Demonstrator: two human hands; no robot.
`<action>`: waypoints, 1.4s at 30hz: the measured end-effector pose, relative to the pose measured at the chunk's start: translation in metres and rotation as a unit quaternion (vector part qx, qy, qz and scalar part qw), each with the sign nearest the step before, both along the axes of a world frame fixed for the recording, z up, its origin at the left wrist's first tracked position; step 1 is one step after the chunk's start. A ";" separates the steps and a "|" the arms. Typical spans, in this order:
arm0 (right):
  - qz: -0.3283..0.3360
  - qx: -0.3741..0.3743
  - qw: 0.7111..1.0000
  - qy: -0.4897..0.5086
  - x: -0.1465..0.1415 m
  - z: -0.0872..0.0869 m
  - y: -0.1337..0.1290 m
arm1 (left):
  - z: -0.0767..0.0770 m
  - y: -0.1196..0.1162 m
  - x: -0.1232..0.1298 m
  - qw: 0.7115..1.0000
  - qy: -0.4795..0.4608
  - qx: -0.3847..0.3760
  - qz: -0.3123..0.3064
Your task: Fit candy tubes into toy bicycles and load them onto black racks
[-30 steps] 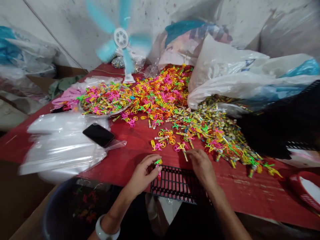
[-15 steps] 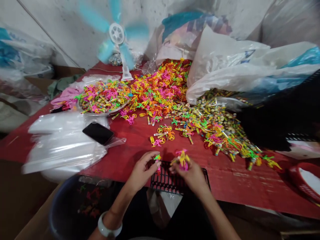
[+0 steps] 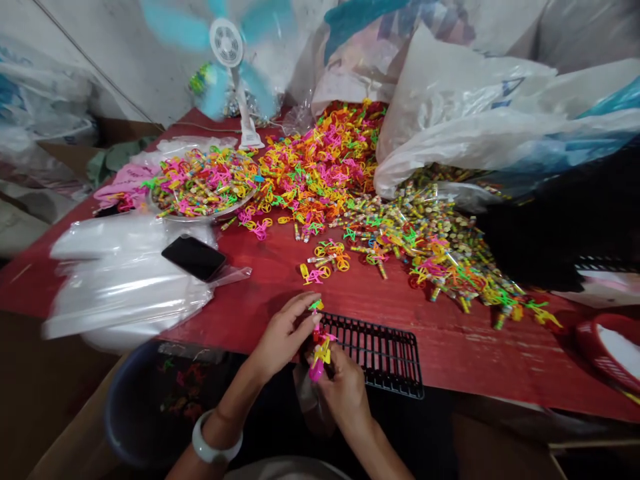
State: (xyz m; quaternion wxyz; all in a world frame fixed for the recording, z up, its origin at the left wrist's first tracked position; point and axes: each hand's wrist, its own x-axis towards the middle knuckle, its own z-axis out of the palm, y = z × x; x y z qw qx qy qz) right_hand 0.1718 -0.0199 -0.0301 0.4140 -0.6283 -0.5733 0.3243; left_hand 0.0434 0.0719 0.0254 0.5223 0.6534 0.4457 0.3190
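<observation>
My left hand (image 3: 286, 333) is closed on a small green and pink plastic piece (image 3: 317, 307) near the table's front edge. Close beside it, my right hand (image 3: 345, 387) pinches yellow and magenta plastic pieces (image 3: 320, 360). The pieces in the two hands nearly meet or touch; which, I cannot tell. To the right of the hands lies a black wire rack (image 3: 390, 353). Beyond them on the red table (image 3: 260, 287) is a small group of coloured pieces (image 3: 325, 261).
A heap of bright plastic pieces (image 3: 320, 167) and a pile of small printed tubes (image 3: 440, 233) spread across the back. At left are a filled tray (image 3: 200, 217), clear bags (image 3: 130, 287), a phone (image 3: 194, 258) and a blue tub (image 3: 117, 413). A fan (image 3: 227, 43) spins behind.
My right hand has moved left and down from above the rack to beside my left hand, still holding the yellow and magenta pieces. More of the rack shows. The view has shifted slightly.
</observation>
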 end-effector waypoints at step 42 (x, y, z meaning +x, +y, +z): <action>0.136 0.099 0.927 -0.336 0.063 0.024 0.174 | -0.003 -0.030 0.009 0.988 0.147 0.021 0.031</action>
